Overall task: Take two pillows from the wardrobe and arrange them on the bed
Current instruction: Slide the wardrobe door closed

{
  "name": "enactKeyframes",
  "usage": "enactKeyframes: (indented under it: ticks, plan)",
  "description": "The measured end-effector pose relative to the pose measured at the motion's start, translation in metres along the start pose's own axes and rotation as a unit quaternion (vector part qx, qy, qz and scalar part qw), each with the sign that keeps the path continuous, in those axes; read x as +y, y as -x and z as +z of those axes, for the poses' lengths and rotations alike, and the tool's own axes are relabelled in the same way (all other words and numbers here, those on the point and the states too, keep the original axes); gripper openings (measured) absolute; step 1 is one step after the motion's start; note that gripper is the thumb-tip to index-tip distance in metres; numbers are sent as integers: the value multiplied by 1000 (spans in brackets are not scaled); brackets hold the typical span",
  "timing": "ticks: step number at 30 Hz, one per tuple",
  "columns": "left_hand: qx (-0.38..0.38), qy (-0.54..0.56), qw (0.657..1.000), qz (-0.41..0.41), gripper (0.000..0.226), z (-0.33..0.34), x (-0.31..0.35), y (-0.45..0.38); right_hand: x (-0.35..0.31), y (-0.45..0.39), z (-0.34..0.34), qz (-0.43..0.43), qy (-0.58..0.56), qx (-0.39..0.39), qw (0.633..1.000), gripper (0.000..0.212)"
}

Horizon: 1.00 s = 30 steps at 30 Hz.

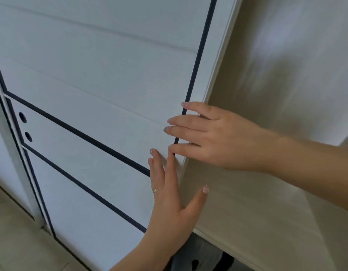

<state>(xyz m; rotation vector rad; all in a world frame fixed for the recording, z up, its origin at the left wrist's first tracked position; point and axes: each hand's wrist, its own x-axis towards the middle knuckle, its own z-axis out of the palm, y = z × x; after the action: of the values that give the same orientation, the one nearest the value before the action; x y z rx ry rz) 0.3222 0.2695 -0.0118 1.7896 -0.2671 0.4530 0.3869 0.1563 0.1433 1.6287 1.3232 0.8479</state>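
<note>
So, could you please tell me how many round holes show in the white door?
2: upper hole, and lower hole just below, near the door's left edge. Others may be hidden.

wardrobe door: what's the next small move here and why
Probably pull the door edge open with both hands. The right hand lays its fingers across that edge, the left hand lies flat just below, and no wardrobe interior or pillow shows yet.

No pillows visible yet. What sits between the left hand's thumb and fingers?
The wardrobe door's edge: left hand fingers on white face, thumb on beige side. Head view.
</note>
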Motion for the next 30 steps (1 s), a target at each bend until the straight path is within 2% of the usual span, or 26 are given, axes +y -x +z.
enactKeyframes:
  ticks: [7, 16, 21, 30]
  plan:
    - [-37, 12, 999, 10, 84, 31, 20, 27, -9, 51, -22, 9, -1, -33, 999, 35]
    - [-9, 34, 999, -7, 77, 91, 61, 71, -10, 124, -59, -32, -4, -53, 998, 34]
    - [27, 49, 998, -35, 82, 136, 87, 97, -14, 169, -85, -22, -34, -90, 995, 49]
    - [-5, 8, 999, -47, 79, 193, 126, 140, -27, 250, -121, -7, -46, -131, 990, 54]
